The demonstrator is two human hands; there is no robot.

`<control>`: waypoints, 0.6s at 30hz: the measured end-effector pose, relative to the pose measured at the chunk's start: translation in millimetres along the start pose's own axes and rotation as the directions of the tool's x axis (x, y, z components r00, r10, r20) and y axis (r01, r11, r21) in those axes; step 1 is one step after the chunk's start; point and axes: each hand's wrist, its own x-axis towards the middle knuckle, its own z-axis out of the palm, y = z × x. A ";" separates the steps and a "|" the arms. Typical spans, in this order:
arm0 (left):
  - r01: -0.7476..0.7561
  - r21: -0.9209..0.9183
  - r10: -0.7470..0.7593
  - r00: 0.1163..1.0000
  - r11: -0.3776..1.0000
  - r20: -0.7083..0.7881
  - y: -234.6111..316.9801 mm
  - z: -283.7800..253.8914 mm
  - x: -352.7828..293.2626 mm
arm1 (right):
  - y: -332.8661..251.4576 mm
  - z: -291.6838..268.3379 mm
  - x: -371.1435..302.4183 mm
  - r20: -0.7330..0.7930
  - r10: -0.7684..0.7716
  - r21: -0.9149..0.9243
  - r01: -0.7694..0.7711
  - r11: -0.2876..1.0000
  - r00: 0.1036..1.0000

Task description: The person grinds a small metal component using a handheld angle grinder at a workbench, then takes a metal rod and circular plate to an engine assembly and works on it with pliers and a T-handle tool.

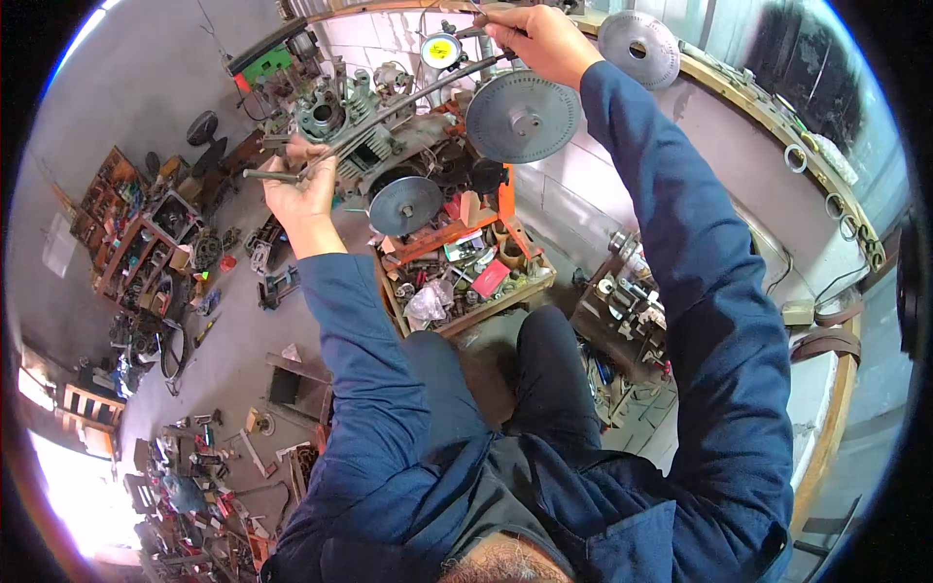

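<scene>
My left hand (300, 187) is closed round the near end of a long thin metal rod (418, 99), and a short stub sticks out to the left of my fingers. The rod slants up and right across an engine cylinder with cooling fins (362, 155). At the top, the fingers of my right hand (537, 41) are pinched at a dark arm beside a round dial gauge (440, 51) with a yellow centre; the exact grip is partly hidden. Below that hand is a large graduated metal disc (525, 117). A smaller grey disc (404, 206) sits lower left.
An orange stand (437, 243) rises from a wooden tray (501, 309) of parts before my knees. Another graduated disc (639, 50) is on the wall ledge at right. Machinery (622, 306) stands right of my legs. Tools and parts (209, 486) cover the floor at lower left.
</scene>
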 end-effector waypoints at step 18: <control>-0.085 -0.006 0.081 0.930 0.996 0.360 -52.6 -23.3 -22.5 | 27.4 8.9 1.8 -0.018 -0.039 -0.048 0.038 0.998 0.999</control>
